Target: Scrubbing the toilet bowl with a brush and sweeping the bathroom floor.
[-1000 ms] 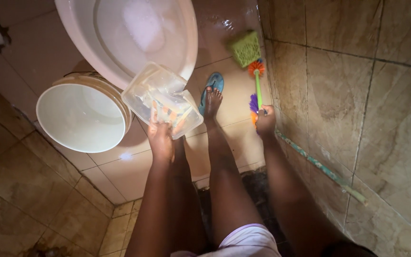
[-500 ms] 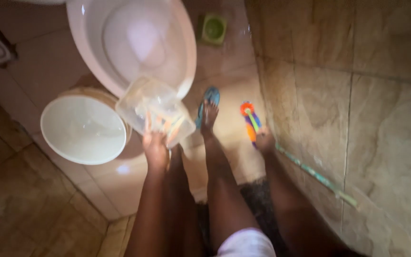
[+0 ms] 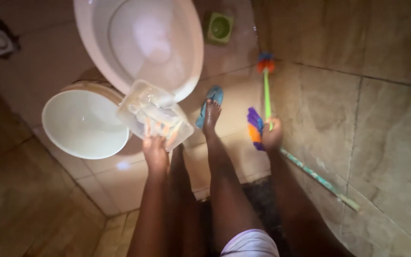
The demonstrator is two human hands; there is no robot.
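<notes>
1. Left hand (image 3: 155, 151): fingers wrapped up the near wall of a clear plastic container (image 3: 154, 114), clamping it from below. The grip is firm and the container is off the floor.
2. Right hand (image 3: 272, 135): fingers curled around the green handle of a toilet brush (image 3: 266, 95), grip pressed tight on the shaft.
3. Container: rectangular, transparent, with rounded corners. It is tilted, its open mouth turned toward 11 o'clock, and its far end overlaps the rim of the toilet bowl (image 3: 186, 28). Contents cannot be made out.
4. Brush: long axis runs roughly 12 to 6 o'clock. A tuft of orange, blue and purple bristles sits at the 12 o'clock end; a second purple and orange tuft shows just beside the right hand at 9 o'clock of it.
5. Surroundings: a white bucket (image 3: 84, 123) stands at 9 o'clock of the container, partly under the bowl. A foot in a blue sandal (image 3: 212, 102) rests on the tiled floor between both hands. A green holder (image 3: 220, 27) sits at 12 o'clock, near the tiled wall (image 3: 357, 71).
</notes>
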